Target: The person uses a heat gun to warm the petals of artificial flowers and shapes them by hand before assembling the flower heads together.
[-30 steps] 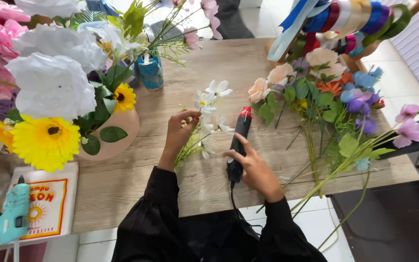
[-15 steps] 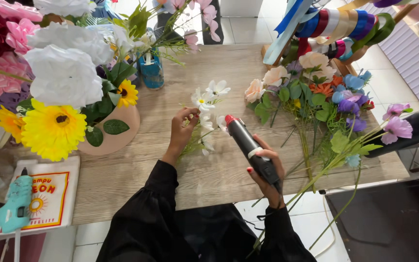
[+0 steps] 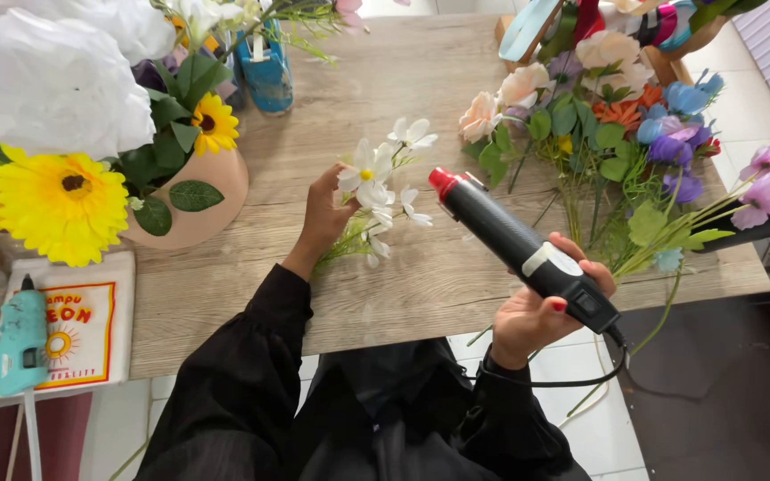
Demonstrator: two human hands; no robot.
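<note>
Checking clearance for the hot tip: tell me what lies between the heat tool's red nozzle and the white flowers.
Head view: only bare wooden table lies between the heat tool and the white flowers.

**White flower sprig and black heat tool above the wooden table**

The white flower sprig (image 3: 376, 191) has thin green stems and several small open white blossoms, one with a yellow centre. It lies slanted at mid-table, blossoms toward the far right. Right of it, the black heat tool (image 3: 528, 249) is a slim cylinder with a red nozzle pointing far-left toward the blossoms, a white label, and a black cord trailing from its near end.
</note>
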